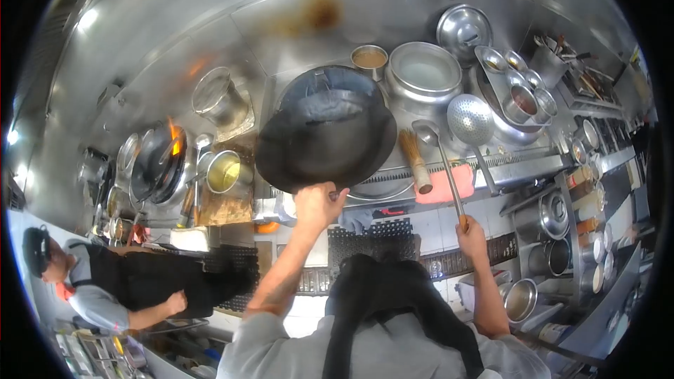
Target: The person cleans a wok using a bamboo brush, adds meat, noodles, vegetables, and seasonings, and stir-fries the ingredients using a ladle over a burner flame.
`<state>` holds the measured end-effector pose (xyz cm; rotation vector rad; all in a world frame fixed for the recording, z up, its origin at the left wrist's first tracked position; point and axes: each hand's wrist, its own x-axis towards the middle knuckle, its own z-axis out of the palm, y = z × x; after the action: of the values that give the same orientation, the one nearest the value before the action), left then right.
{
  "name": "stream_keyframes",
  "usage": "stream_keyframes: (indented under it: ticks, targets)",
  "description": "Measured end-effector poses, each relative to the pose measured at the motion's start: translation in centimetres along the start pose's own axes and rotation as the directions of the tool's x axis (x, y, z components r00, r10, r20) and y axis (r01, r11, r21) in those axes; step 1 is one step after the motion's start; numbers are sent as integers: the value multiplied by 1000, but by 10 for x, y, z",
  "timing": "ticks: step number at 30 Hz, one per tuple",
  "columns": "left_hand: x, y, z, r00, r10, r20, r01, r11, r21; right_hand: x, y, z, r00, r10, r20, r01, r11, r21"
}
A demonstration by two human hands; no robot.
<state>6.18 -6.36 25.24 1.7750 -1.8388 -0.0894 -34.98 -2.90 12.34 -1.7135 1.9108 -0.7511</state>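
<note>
My left hand (319,203) is closed at the near edge of a large dark wok (326,147), which is tilted over the stove in the middle. My right hand (472,235) grips the wooden end of a long metal ladle (447,165), whose bowl points away from me. Left of the ladle lies a bamboo brush (414,161); a pink cloth (445,184) is under the ladle's shaft. A perforated strainer (470,120) rests to the right, its handle toward me. The inside of the wok looks dark, with no food visible.
Behind stand a small pot of brown liquid (369,58) and a large steel pot (425,70). Seasoning bowls (521,102) are at the right. At the left are a pot of yellow liquid (225,173), another wok with flame (158,165) and a co-worker (105,284).
</note>
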Motion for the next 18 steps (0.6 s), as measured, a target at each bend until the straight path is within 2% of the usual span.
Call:
stream_keyframes:
  ticks: [2,4,6,8,9,10,11,12,13,14,15,16,17,18]
  targets:
    - [24,-1,-6,994,99,-46,-99,995,18,6,-14,1,999,-30,37,31,998,-52]
    - [53,-21,30,998,56,-22,-54,997,53,18,-3,31,996,65,66,-49,974,-219]
    - [71,-53,83,988,63,-139,-60,998,25,29,25,68,997,40,68,-23,971,-237]
    - [90,-98,134,987,84,-135,-84,996,7,33,41,89,996,-92,-12,82,935,-344]
    - [96,-102,135,987,61,-151,-62,998,2,32,28,86,983,-185,7,167,874,-457]
    - [104,-104,135,997,27,-67,-28,1000,-9,32,11,85,978,-208,20,193,864,-465]
    - [104,-105,137,1000,-12,23,12,1000,-17,24,-20,78,955,-294,-41,236,836,-496]
    - [101,-103,139,999,9,-46,-7,999,48,19,-41,80,922,-376,-96,276,809,-519]
    - [96,-101,139,994,33,-103,-19,992,126,19,-43,92,919,-388,-67,303,807,-507]
    - [84,-92,130,932,106,-346,-45,982,181,18,-43,109,952,-265,150,300,901,-314]
    - [71,-79,106,944,21,-330,-3,998,56,16,-45,134,907,-173,385,236,964,-123]
    - [52,-74,91,917,40,-396,-57,998,-32,6,-49,165,836,-186,516,244,969,-46]
    - [29,-76,87,929,88,-360,-133,986,-102,-3,-57,192,751,-200,629,240,971,23]
    - [-4,-78,86,949,93,-302,-145,977,-154,-10,-82,202,497,-159,853,191,979,71]
